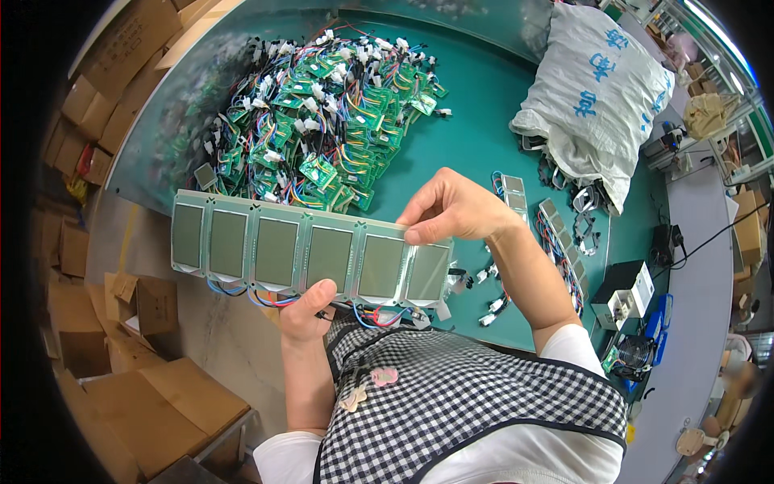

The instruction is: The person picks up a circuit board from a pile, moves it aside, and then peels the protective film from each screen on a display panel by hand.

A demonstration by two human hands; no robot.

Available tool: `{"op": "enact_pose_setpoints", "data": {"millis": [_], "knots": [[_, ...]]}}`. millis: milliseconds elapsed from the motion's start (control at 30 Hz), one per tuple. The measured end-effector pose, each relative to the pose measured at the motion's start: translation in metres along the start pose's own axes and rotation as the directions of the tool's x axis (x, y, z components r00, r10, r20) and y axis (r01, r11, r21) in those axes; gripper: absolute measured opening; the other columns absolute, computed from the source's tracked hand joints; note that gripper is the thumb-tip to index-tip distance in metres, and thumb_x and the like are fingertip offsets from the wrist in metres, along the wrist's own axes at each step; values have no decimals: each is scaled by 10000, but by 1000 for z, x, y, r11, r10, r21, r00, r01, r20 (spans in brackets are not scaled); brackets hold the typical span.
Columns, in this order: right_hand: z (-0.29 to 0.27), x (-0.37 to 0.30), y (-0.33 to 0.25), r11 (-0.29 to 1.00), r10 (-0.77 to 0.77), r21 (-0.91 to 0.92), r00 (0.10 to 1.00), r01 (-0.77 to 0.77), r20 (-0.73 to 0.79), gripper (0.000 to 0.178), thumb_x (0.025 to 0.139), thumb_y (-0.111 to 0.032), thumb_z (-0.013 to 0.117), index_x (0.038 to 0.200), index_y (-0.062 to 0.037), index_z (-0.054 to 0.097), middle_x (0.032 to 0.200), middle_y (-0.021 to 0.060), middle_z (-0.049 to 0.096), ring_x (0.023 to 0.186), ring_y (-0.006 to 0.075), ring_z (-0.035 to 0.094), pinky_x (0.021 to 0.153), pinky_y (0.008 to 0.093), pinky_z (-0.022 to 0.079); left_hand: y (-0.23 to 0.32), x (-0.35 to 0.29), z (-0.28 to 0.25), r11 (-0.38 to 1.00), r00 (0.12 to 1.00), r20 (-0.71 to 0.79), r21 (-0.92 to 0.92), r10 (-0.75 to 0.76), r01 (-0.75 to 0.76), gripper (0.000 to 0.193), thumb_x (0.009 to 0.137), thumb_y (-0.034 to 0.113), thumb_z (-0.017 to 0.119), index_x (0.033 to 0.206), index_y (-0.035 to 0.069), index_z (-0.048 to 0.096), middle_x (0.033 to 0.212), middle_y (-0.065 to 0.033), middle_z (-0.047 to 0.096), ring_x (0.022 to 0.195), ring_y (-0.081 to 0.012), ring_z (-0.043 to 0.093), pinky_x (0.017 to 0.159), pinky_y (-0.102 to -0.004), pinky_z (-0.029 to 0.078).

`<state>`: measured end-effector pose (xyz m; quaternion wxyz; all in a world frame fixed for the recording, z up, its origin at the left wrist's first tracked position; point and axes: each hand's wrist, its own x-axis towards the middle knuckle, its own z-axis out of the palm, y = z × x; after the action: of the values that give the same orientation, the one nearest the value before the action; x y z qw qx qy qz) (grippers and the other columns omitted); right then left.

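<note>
A long green circuit board panel [329,252] with several grey rectangular screens in a row is held up in front of me, its screens facing me. My left hand [305,313] grips its lower edge near the middle, thumb on the front and the other fingers hidden behind. At the upper edge, toward the right end, my right hand [458,208] pinches the panel between thumb and fingers. Coloured wires [375,315] with small connectors hang below the panel. Behind it lies a big heap of small green circuit boards [322,121] with wires and white plugs.
The green bench [476,97] has a metal side wall at the left. A white woven sack [592,89] stands at the far right. More screen panels [566,242] with wires lie right of my right forearm, near a white box [625,294]. Cardboard boxes [153,411] fill the left.
</note>
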<state>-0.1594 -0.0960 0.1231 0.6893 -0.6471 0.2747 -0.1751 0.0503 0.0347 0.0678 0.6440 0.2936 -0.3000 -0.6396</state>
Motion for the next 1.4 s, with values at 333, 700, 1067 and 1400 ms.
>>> {"op": "enact_pose_setpoints", "data": {"millis": [333,700,1067,1400], "knots": [[0,2,1,999,26,36,1000,-26,11,178,652,-47,707,810,10,650,689,40,624,602,78,541,569,200,431,1,-2,-3,999,999,-9,-6,-34,34,487,708,118,583,1141,-21,409,1059,-123,517,963,-241,530,839,-379,423],[2,2,1,999,33,21,999,-33,-9,175,655,-42,704,812,9,648,706,41,626,621,82,548,586,203,436,2,-5,-2,998,999,-32,38,-40,41,457,746,184,544,1115,-59,427,1053,-140,524,960,-237,528,838,-355,409],[12,4,1,998,-15,63,998,19,-63,128,660,-60,655,763,11,632,630,10,584,556,48,494,522,194,395,-1,-14,-1,985,994,-93,171,56,-40,456,746,145,541,1141,-40,411,1076,-132,509,976,-235,518,867,-364,400],[19,11,5,996,-57,-75,992,49,-113,283,576,-190,729,638,-22,509,586,1,520,538,85,461,497,231,373,-11,-10,24,978,977,-132,147,166,-146,396,724,14,540,1112,-17,470,1045,-102,534,937,-202,531,842,-326,410]]}}
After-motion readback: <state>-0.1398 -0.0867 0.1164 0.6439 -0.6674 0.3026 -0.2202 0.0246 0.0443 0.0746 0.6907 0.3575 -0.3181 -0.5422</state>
